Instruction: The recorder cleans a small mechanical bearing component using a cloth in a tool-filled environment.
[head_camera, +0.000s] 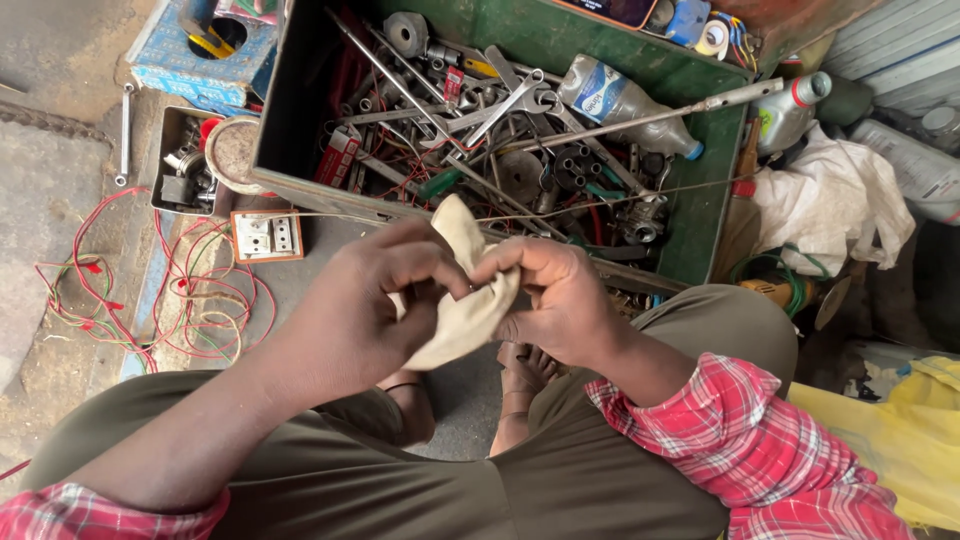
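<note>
So both hands are on a cream cloth (462, 305), held up over the person's knees, just in front of the green toolbox (700, 215). Left hand (375, 300) has its fingers curled shut around the cloth's left side, thumb meeting fingertips near the top. Right hand (555, 300) pinches the right edge, fingers closed tight on the fabric. The cloth's top corner sticks up between the two hands.

Toolbox is crammed with wrenches, sockets and rods, plus a plastic bottle (625, 105) lying on top. Red and green wires (170, 290) sprawl on the floor to the left, next to a small switch plate (266, 236). White bag (830, 205) sits right of the box.
</note>
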